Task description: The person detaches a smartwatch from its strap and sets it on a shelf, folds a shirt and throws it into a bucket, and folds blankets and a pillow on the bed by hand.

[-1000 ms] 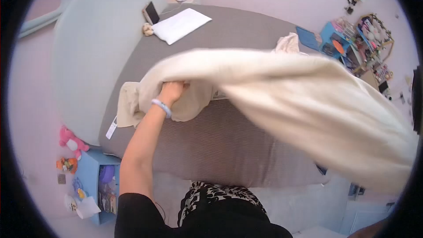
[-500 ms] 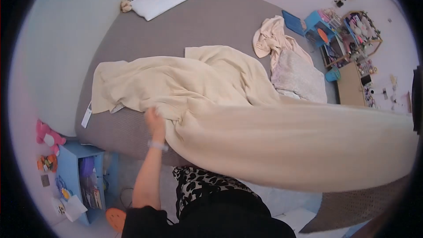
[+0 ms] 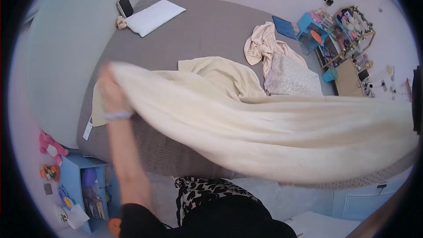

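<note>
The left hand (image 3: pixel 113 92) has swung out left with the cream blanket (image 3: pixel 264 128).
I see it gripping 1 end, a bit blurry; 0.5 seconds ago it was lower, near the bed's front edge. Now the blanket stretches wide to the right, over the gray bed (image 3: pixel 176 35). The right hand is hidden, so I can't tell its grip. The white pillow (image 3: pixel 156 17) lies farther back.

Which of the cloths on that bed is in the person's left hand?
The cream blanket, pulled out from the left hand toward the right of the view; the pale pink cloth lies crumpled farther back, unheld.
</note>
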The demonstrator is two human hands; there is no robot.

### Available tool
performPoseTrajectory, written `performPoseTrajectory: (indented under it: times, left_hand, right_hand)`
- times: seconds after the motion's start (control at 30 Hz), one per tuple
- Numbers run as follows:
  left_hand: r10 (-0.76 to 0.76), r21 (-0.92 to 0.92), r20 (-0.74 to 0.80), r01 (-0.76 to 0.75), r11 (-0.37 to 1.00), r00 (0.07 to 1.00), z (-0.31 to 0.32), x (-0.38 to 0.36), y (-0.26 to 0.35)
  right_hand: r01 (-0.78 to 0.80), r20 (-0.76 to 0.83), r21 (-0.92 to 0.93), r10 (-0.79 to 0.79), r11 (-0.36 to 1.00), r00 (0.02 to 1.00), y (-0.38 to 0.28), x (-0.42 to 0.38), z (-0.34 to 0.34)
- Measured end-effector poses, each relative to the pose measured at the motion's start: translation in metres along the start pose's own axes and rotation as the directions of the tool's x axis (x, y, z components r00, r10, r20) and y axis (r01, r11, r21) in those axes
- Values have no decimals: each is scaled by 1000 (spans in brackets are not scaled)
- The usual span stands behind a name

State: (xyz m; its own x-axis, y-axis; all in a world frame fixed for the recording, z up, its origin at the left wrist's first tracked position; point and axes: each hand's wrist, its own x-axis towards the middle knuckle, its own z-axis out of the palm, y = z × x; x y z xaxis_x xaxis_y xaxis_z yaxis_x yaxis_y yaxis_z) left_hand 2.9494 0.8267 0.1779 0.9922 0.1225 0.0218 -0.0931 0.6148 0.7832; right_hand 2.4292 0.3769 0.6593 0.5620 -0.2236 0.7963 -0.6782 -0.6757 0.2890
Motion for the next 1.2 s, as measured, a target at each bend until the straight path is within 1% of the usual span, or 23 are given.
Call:
performPoseTrajectory:
  times: [0.07,0.1,0.17,0.27,0.37,0.4,0.43,0.47,0.5,0.53,0.6,0.63,0.67,0.7,0.73,0.77,0.8,0.87,0.9,0.97,1.07,1.13,1.2]
  left_hand:
    - [239,230,153,-269,935,959,62,37,111]
    - [320,315,274,-399,861,907,99,47,147]
    - [383,426,515,-617,662,767,182,52,180]
    - [236,485,785,-805,341,573,272,58,151]
    - [-57,262,963,-965,-30,263,268,75,58]
    - [-187,552,833,-808,208,521,252,38,47]
    - [-246,623,780,-753,214,576,219,32,21]
    - [-137,585,811,-789,190,568,179,21,-2]
    - [-212,679,734,-710,190,645,135,14,-18]
    - [-297,768,640,-604,212,709,86,12,-36]
    - [-301,855,499,-518,17,813,-21,-15,-63]
    - [-293,929,366,-367,54,883,-60,-40,-67]
    - [-173,964,226,-246,-102,959,-132,-56,-99]
    - [-201,989,5,-35,-146,980,-159,-89,-101]
    - [-270,977,-198,165,-138,942,-176,-121,-106]
    - [-283,982,-189,176,-70,940,-188,-159,-113]
    - [-489,980,-197,172,-96,850,-239,-182,-148]
    - [-640,436,-590,861,262,493,-213,-231,-163]
    - [-679,341,-587,895,287,441,-197,-237,-170]
    - [-725,232,-570,923,308,386,-182,-235,-192]
    - [-685,57,-578,859,508,444,-172,-198,-232]
    - [-772,-384,-359,670,635,525,-166,-159,-250]
    - [-696,-528,-517,455,717,498,-115,-122,-203]
  right_hand:
    - [28,-70,-74,-34,997,997,74,-34,20]
    - [-189,166,30,182,982,969,35,-47,18]
    - [-100,163,45,92,994,982,54,-71,29]
    - [28,173,200,-63,979,983,62,-100,44]
    - [-339,-58,330,378,881,924,94,-133,65]
    - [-399,99,511,409,762,907,86,-126,54]
    - [-406,118,514,406,756,906,89,-129,52]
    - [-263,51,325,261,908,964,94,-135,49]
    - [-91,16,115,90,989,996,93,-138,48]
    - [-52,44,163,45,985,998,87,-137,46]
    - [-165,101,242,145,956,984,94,-134,57]
    - [-289,152,306,253,907,956,98,-129,68]
    - [-416,179,531,383,738,906,96,-128,82]
    - [-408,193,540,364,736,911,80,-118,92]
    - [-443,224,619,396,648,891,56,-109,98]
    - [-473,259,688,423,550,868,39,-101,105]
    - [-467,269,694,404,548,874,32,-94,112]
    - [-277,165,502,224,819,961,43,-89,113]
    - [-266,164,506,211,821,964,48,-85,109]
    - [-228,157,300,188,926,970,65,-78,93]
    - [-255,121,147,239,956,964,141,-79,63]
    - [-258,114,2,257,966,960,156,-87,39]
    - [36,201,-539,87,842,976,146,-95,15]
